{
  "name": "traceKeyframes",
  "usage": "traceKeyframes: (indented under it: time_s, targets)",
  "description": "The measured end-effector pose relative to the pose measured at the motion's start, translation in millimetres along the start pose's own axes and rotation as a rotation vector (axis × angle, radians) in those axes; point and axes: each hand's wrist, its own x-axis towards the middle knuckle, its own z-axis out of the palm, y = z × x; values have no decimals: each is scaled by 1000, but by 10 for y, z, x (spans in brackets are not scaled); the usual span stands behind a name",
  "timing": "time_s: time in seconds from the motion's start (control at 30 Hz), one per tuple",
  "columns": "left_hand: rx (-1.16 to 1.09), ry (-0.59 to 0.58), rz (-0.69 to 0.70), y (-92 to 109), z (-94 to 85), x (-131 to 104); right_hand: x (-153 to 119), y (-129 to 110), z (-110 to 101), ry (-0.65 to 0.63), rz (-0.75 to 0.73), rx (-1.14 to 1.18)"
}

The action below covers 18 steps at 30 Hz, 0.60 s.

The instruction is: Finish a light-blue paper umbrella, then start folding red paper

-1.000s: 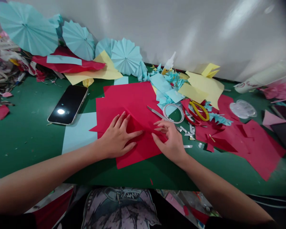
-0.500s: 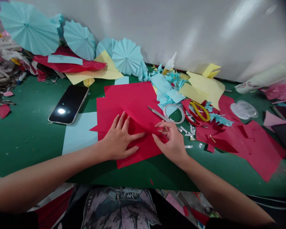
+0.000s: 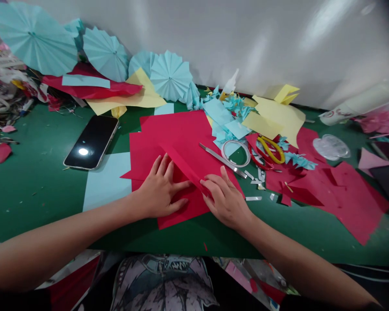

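Observation:
Several sheets of red paper (image 3: 178,125) lie stacked in front of me. My left hand (image 3: 160,192) rests flat on them with its fingers spread. Across the top sheet runs a raised, folded-over strip (image 3: 183,163), slanting down to the right. At its lower end the fingers of my right hand (image 3: 228,198) are closed on the red paper; the fingertips partly cover the edge. A slim silver craft knife (image 3: 222,160) lies on the red sheets just above my right hand. Beside it is a roll of white tape (image 3: 223,152).
Scissors with yellow and red handles (image 3: 274,149) lie right of the tape, near red offcuts (image 3: 353,198). A phone (image 3: 92,140) and light-blue paper (image 3: 108,181) are at left. Pleated blue paper rosettes (image 3: 170,77) and a glue bottle (image 3: 230,84) stand along the wall.
My right hand has moved slightly left and turned over, its fingers now pressing on the paper's folded edge. The fold stands out more clearly. My left hand stays nearly in place.

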Motion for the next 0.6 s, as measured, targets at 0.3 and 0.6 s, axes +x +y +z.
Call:
traceKeyframes:
  time_s: [0.3, 0.6]
  targets:
    - [47, 3, 2, -1, 10, 5, -41, -63, 18, -67, 9, 83]
    - [83, -13, 10, -1, -1, 8, -23, -81, -62, 79, -139, -99]
